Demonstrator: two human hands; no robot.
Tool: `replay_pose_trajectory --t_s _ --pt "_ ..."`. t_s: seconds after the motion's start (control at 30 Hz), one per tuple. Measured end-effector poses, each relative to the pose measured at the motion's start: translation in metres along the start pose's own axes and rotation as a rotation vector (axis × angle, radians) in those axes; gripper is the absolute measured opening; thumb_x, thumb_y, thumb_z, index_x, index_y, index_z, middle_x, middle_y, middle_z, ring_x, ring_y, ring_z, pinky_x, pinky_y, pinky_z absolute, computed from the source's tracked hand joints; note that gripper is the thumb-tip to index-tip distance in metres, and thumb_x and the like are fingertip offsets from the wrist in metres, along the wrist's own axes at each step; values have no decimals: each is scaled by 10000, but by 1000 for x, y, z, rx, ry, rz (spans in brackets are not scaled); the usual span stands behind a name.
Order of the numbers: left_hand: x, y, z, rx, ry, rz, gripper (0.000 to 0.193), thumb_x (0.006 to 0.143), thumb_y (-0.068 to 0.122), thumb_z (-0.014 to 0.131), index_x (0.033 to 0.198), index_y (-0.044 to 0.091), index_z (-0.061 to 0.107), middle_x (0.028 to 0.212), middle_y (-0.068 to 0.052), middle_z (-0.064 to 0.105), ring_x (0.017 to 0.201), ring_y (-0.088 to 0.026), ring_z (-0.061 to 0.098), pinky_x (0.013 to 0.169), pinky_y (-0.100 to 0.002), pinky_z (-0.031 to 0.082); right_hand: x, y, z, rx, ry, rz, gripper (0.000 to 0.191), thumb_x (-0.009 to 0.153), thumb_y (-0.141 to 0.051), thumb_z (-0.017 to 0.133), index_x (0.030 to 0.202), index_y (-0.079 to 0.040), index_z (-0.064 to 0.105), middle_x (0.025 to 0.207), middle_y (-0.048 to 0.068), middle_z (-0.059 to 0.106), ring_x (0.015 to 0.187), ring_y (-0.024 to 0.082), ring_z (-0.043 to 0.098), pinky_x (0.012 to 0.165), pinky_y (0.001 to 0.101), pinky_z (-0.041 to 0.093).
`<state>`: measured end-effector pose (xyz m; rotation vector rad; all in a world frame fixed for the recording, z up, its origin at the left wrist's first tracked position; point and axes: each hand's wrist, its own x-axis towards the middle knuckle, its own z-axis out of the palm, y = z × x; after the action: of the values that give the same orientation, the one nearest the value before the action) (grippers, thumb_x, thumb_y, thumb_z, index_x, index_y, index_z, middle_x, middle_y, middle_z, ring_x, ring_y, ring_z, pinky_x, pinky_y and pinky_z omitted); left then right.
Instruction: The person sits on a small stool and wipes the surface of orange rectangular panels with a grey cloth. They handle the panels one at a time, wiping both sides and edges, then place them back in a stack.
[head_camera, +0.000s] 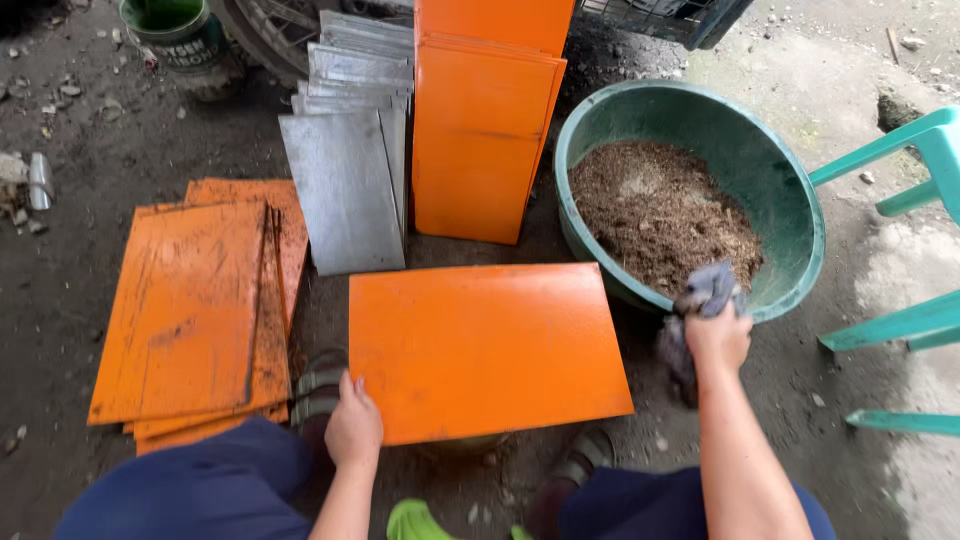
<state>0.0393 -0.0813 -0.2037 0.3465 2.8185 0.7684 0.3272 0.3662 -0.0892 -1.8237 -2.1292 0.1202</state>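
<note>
Hands at lower frame | left hand (352, 428) grips the near-left edge of an orange sheet (487, 347) at centre | right hand (716, 337) clutches a grey rag (706, 291) at the rim of a green basin (790, 190) of brown sawdust (660, 212), right of the sheet | stacked orange sheets (190, 310) at left on the ground.

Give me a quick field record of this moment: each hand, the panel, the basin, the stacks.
left hand: grips near edge of orange panel
right hand: holds grey rag at rim of green basin
basin contents: brown sawdust-like material
floor stack: orange panels, lying flat, left
leaning panels: grey sheets; orange sheets
</note>
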Motion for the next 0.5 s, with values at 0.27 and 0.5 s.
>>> replay_pose_trajectory --t_s 0.27,0.5 --pt "41 3 3 5 41 -94 546 1039 447 489 1482 129 468 1367 -236 533 1194 -404 566 885 -526 499 -85 -95 -8 -97 -229 -377 744 671 -503 832 1321 -192 644 1385 173 526 1227 445 532 906 569 521" --pt "205 83 -34 -365 162 5 577 952 272 674 1468 87 493 1501 -189 479 1411 -382 471 1159 -474 409 -187 -152 47 -169 -269 -676 814 567 -556 867 1316 -315 656 1564 102 328 1327 467 369 934 634 393"
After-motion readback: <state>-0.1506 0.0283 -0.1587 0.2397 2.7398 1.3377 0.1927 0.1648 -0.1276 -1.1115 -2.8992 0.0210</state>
